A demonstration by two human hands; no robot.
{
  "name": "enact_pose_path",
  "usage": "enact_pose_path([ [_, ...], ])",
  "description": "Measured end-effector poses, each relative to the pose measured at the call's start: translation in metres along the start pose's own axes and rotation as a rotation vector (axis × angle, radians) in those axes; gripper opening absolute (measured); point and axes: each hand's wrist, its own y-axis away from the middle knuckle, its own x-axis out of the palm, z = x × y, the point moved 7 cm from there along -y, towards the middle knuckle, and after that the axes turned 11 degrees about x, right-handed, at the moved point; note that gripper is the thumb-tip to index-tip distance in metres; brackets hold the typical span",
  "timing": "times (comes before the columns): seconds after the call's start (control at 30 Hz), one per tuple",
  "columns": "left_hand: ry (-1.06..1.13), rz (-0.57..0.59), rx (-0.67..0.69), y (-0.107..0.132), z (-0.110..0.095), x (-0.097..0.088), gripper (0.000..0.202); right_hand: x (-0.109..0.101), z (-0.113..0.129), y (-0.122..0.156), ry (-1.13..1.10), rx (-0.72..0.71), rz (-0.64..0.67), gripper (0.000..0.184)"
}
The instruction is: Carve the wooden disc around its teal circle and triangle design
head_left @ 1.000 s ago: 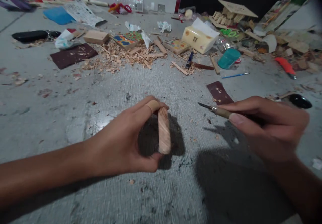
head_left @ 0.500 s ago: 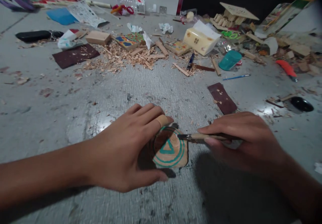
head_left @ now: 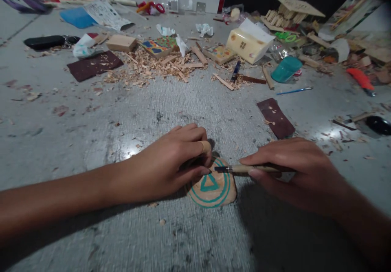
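Observation:
A flat wooden piece [head_left: 226, 194] with rounded corners lies on the floor. Painted on it in teal are rings around a triangle. My left hand [head_left: 183, 158] rests over its upper left part, fingers curled and thumb drawn in toward the index finger, which wears a tan band. Whatever is between those fingertips, if anything, is hidden. My right hand [head_left: 293, 170] grips a carving chisel [head_left: 246, 168] with a light wooden handle. Its metal blade points left over the top of the triangle, close to my left thumb; whether it touches the wood I cannot tell.
Wood shavings [head_left: 152, 66] are heaped farther back beside a wooden block [head_left: 121, 43]. Dark sandpaper [head_left: 276, 118] lies beyond my right hand. A teal cup [head_left: 286, 69], a blue thin brush [head_left: 295, 91] and an orange-handled tool [head_left: 360, 80] are at the right.
My left hand has gone from spread, thumb apart below the wood, to fingers and thumb drawn together over it. My right hand still holds the chisel at the wood.

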Motion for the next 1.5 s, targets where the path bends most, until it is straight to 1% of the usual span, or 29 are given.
enact_pose_path([
  [0.13, -0.078, 0.016, 0.011, -0.001, -0.001, 0.003, 0.013, 0.001, 0.003, -0.001, 0.014, -0.015, 0.017, 0.01],
  [0.27, -0.142, 0.011, 0.023, 0.001, -0.001, 0.008, 0.016, 0.002, 0.005, -0.001, -0.001, -0.018, 0.056, 0.013],
  [0.47, 0.023, 0.025, 0.024, 0.0, 0.0, 0.003, 0.008, 0.004, 0.003, -0.001, -0.005, -0.007, 0.105, 0.011],
  [0.63, 0.006, 0.059, 0.049, 0.001, -0.001, 0.0, 0.011, 0.003, -0.001, -0.001, 0.033, 0.014, 0.104, 0.011],
  [0.9, 0.048, 0.07, -0.011, -0.003, 0.002, 0.0, 0.013, 0.007, -0.003, 0.0, 0.013, 0.001, 0.129, 0.01],
  [1.03, -0.08, 0.065, 0.034, -0.004, 0.002, 0.003, 0.016, 0.008, -0.004, -0.001, -0.005, 0.015, 0.132, 0.01],
  [1.1, -0.163, 0.066, 0.052, -0.004, 0.002, 0.008, 0.016, 0.008, -0.004, -0.002, -0.01, 0.028, 0.136, 0.01],
  [1.2, -0.266, 0.098, 0.067, -0.002, 0.002, 0.018, 0.011, 0.008, -0.004, -0.002, -0.012, 0.042, 0.141, 0.012],
  [1.27, -0.203, 0.067, 0.045, -0.002, 0.003, 0.018, 0.012, 0.008, -0.003, -0.002, -0.007, 0.043, 0.139, 0.012],
  [1.33, -0.036, -0.024, -0.005, -0.002, 0.005, 0.009, 0.017, 0.008, -0.003, -0.001, 0.001, 0.043, 0.142, 0.012],
  [1.4, 0.102, -0.13, -0.055, -0.002, 0.009, -0.006, 0.019, 0.008, -0.003, -0.001, 0.006, 0.044, 0.139, 0.011],
  [1.43, 0.122, -0.175, -0.079, -0.001, 0.011, -0.015, 0.019, 0.007, -0.003, -0.002, 0.007, 0.043, 0.14, 0.011],
  [1.5, 0.056, -0.248, -0.127, 0.002, 0.016, -0.034, 0.015, 0.007, -0.003, -0.002, 0.004, 0.037, 0.145, 0.012],
])
